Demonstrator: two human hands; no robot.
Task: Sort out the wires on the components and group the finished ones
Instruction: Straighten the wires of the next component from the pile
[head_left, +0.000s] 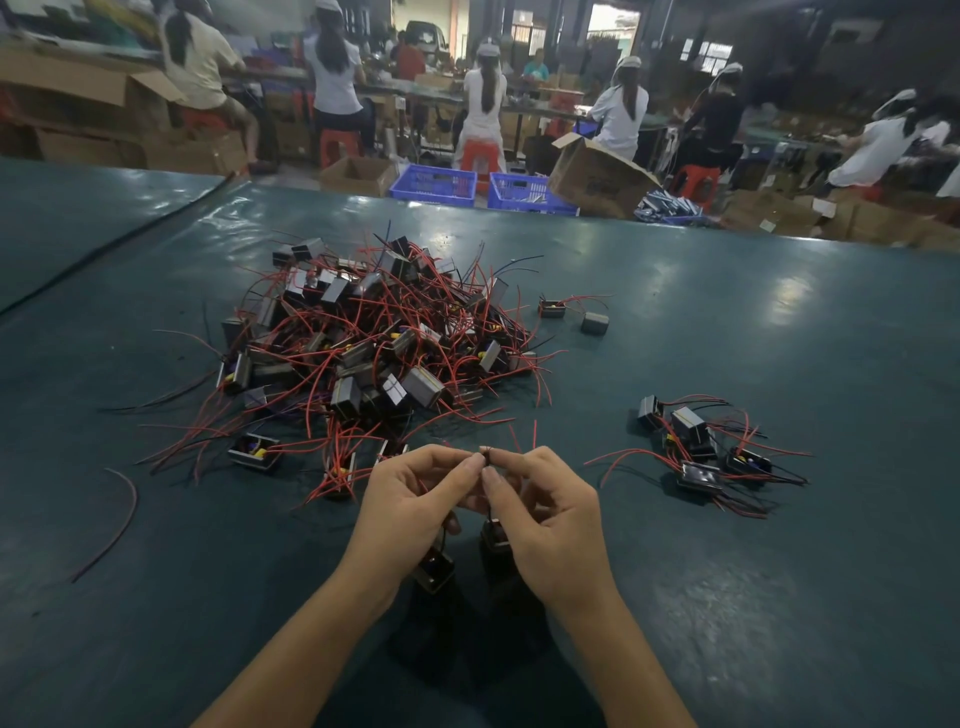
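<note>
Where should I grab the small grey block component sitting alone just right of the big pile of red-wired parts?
Pinch the small grey block component across its flat sides from above, coming in from the right: it lies flat, apart from the big pile of red-wired parts, and its right side looks free of wires.

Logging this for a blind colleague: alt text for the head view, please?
A person's left hand and right hand pinch thin wire ends together over a dark green table, two small black boxy components below them. Beyond lies a large tangled pile of black components with red wires; a smaller group sits to the right.
</note>
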